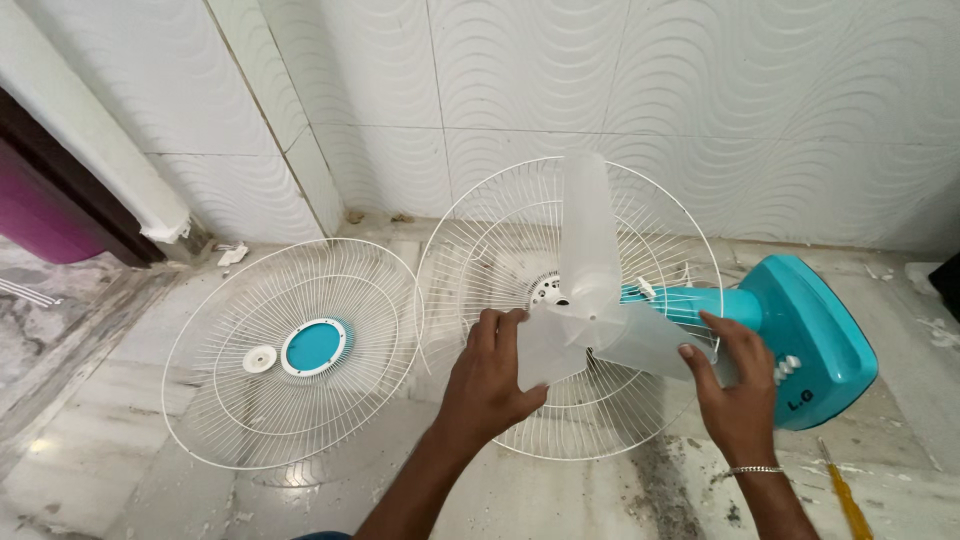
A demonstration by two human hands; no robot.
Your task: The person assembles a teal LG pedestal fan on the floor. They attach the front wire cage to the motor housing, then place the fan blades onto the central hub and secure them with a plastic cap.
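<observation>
A teal fan body (815, 335) lies on its side on the floor with its white rear wire guard (480, 250) still mounted. A translucent white three-blade propeller (590, 250) sits in front of the motor hub (547, 292). My left hand (490, 375) grips the lower left blade. My right hand (735, 385), with a thin bracelet on its wrist, holds the lower right blade near the fan's neck. The detached front guard (210, 390), white wire with a teal centre disc, lies flat on the floor to the left. A small white round cap (259, 359) rests on it.
White wavy-patterned wall tiles (700, 100) stand close behind the fan. A yellow-handled screwdriver (848, 500) lies on the marble floor at the lower right. A dark doorframe (70, 180) and a purple surface are at the far left. Dirt specks mark the floor near my right wrist.
</observation>
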